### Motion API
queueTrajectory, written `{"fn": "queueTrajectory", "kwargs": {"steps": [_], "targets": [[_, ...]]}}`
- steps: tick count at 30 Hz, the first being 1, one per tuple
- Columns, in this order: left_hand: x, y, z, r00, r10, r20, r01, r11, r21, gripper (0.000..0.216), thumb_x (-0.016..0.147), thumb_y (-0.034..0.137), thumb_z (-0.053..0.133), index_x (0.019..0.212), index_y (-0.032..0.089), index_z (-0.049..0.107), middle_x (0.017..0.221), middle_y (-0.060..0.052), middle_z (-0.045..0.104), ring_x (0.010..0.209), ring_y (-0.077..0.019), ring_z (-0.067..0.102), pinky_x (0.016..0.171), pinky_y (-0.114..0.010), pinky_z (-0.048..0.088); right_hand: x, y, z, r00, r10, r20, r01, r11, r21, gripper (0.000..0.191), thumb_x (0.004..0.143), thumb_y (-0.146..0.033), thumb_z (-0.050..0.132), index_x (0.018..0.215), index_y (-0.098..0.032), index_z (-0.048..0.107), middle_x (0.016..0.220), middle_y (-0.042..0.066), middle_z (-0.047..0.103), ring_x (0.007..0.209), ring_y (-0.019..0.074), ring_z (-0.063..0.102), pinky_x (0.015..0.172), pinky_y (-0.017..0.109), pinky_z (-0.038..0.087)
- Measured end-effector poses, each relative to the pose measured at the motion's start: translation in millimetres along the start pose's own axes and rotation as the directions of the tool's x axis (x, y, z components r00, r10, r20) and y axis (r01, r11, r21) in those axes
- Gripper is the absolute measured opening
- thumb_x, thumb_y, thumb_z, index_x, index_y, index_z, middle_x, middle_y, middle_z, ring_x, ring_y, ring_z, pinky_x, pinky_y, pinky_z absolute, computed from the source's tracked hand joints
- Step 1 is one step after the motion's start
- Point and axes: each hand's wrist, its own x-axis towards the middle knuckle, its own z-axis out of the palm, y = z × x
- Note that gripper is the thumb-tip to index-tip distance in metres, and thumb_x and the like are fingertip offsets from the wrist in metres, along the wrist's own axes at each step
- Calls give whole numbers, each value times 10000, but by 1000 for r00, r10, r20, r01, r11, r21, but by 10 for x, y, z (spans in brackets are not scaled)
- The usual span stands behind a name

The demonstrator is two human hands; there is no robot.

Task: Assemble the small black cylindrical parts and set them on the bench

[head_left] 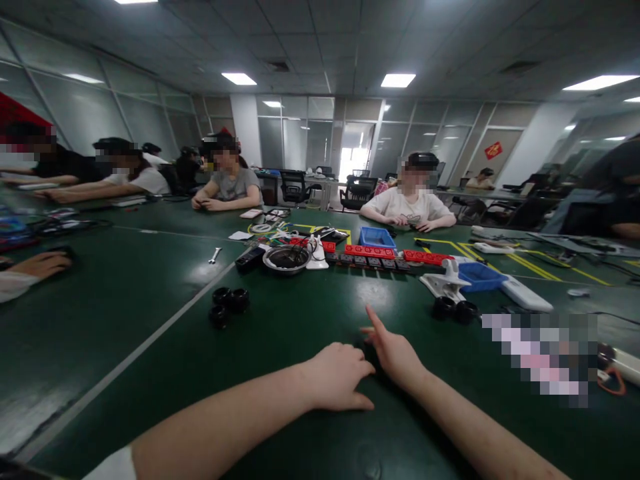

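Observation:
My left hand rests palm down on the green tabletop. Its thumb is stretched away from the slightly bent fingers, and nothing shows in it. Close beside it is my right hand, with the index finger pointing forward and another finger reaching left; it holds nothing I can see. Three black round cylindrical parts stand to the left ahead of my hands. Two similar black parts are to the right, by a white bracket-like stand.
Ahead lie red-and-black socket strips, a metal bowl with dark contents, a blue tray and another blue bin. A wrench is at left. Several people sit around the table; a co-worker's hand rests at far left.

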Motion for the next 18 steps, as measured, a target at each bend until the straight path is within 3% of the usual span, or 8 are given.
{"fn": "queueTrajectory", "kwargs": {"steps": [2,5,7,9,11,14,15,18], "targets": [[-129,11,-282,997,-28,75,30,999,-37,549,703,528,522,1139,195,495,1041,-84,582,935,-250,542,795,-340,417,10,59,60,997,-43,-61,43,999,-1,626,809,-216,353,1349,-186,37,1192,98,490,987,182,541,841,349,443],[-425,-229,-715,987,-148,-66,140,983,-118,567,747,541,451,1222,234,404,1193,-43,502,1055,-210,480,869,-295,378,-3,121,75,992,-88,-95,81,994,-71,648,774,-271,446,1339,-200,138,1302,93,357,1174,204,367,965,370,333],[-660,-565,-927,894,-377,-242,368,926,-85,563,757,552,417,1221,234,408,1236,-38,468,1079,-216,459,889,-306,357,-11,132,79,995,-39,-92,29,994,-108,639,762,-289,466,1329,-182,192,1314,100,335,1200,215,326,989,376,299],[-884,-975,-1044,749,-559,-356,597,802,-4,526,753,551,412,1161,229,484,1196,-47,508,1067,-240,465,882,-324,354,-10,133,88,997,38,-73,-48,989,-139,630,754,-312,479,1316,-149,244,1322,125,323,1204,236,318,994,393,284],[-1068,-1373,-1072,671,-666,-325,715,698,46,509,750,551,400,1137,239,510,1103,-40,577,959,-241,537,792,-309,404,-3,136,98,995,90,-35,-95,980,-177,585,753,-339,484,1279,-133,332,1336,146,303,1214,268,296,999,430,251],[-1243,-1805,-992,671,-722,-171,742,655,145,587,679,589,459,1131,221,526,1134,-48,566,990,-253,525,783,-279,402,5,154,111,994,110,5,-107,971,-213,490,764,-369,467,1200,-146,454,1359,141,266,1230,297,259,997,478,213],[-1274,-1893,-948,699,-708,-100,712,678,181,603,665,589,473,1134,213,525,1165,-50,546,1027,-251,504,806,-272,390,5,163,116,994,111,9,-106,971,-215,482,771,-373,455,1197,-148,457,1360,134,267,1232,295,255,997,483,209],[-1309,-2022,-813,714,-699,-36,690,695,202,587,627,551,536,1105,212,550,1146,-49,562,1018,-238,515,811,-258,385,1,184,126,993,117,21,-110,974,-199,539,785,-362,428,1266,-127,357,1317,131,353,1219,271,292,998,477,216]]}}
